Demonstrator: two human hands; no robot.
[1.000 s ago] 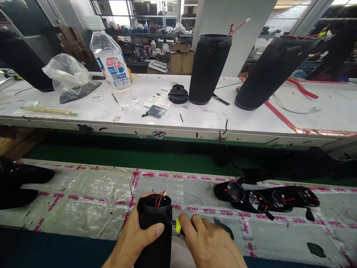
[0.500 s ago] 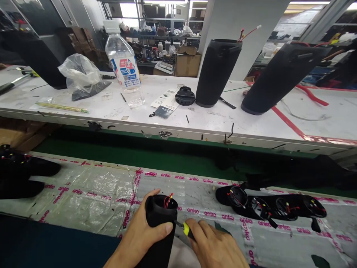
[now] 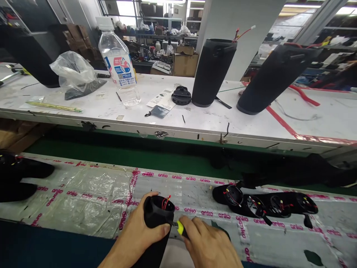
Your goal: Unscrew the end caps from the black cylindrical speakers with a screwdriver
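My left hand (image 3: 139,229) is closed around the upper part of a black tube-shaped housing (image 3: 157,219), its thumb pressed across the front. Red wires (image 3: 166,203) with small connectors rise out of the housing's open top. In the fist of my right hand (image 3: 208,240) is a tool with a yellow-and-black handle (image 3: 180,227), perhaps a screwdriver or a knife. Its short grey metal end touches or nearly touches the housing's side just below the rim, close to my left thumb. The tip itself is hidden.
On the white bench stand two black housings (image 3: 213,72) (image 3: 275,78), a plastic bottle (image 3: 118,67), a plastic bag (image 3: 74,70) and a round black part (image 3: 181,95). Several housings with wires (image 3: 267,204) lie on the taped lower surface (image 3: 92,208) at right; more black pieces (image 3: 28,171) at left.
The view has shifted slightly, so the bench things appear a little further left. Both hands keep their hold on the housing and the tool, with the tool's end still at the housing's side.
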